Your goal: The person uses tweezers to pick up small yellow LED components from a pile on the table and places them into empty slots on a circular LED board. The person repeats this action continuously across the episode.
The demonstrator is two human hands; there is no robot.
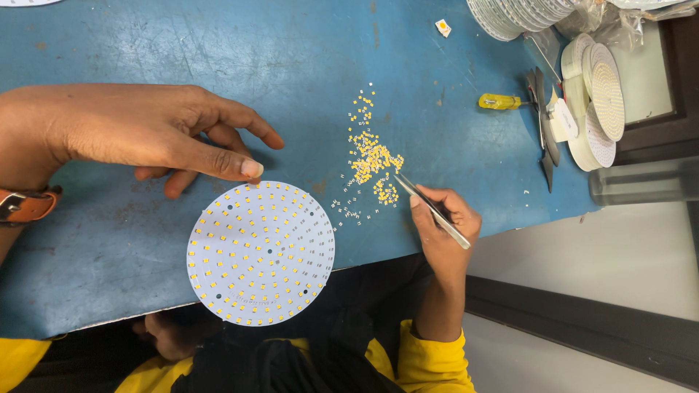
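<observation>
The right hand (444,218) pinches tweezers (431,209), their tips down at the 6 o'clock end of a loose heap of tiny yellow chips (370,154) on the blue table (109,247). Whether a chip is between the tips is too small to tell. The left hand (145,135) holds nothing: its fingers are loosely curled and the thumb tip presses the round white board (261,252) at its 12 o'clock edge.

The board is the weak point. Its 6 o'clock part hangs past the table's near edge, over the lap, with only the thumb pinning it. If the thumb lifts or the board is nudged, it could tip off, and the placed chips, if not yet fixed, could shift. The chips are small and light; a sleeve, a breath or a sweep of the tweezers could scatter them. A few grey ones lie between heap and board, in the path between the two.

Open table lies at 9 to 12 o'clock of the board, well away from anything. At 3 o'clock of the heap, room is tighter: a yellow-handled screwdriver (502,102), spare tweezers (545,138) and stacked boards (593,102) crowd the far right corner near that edge.
</observation>
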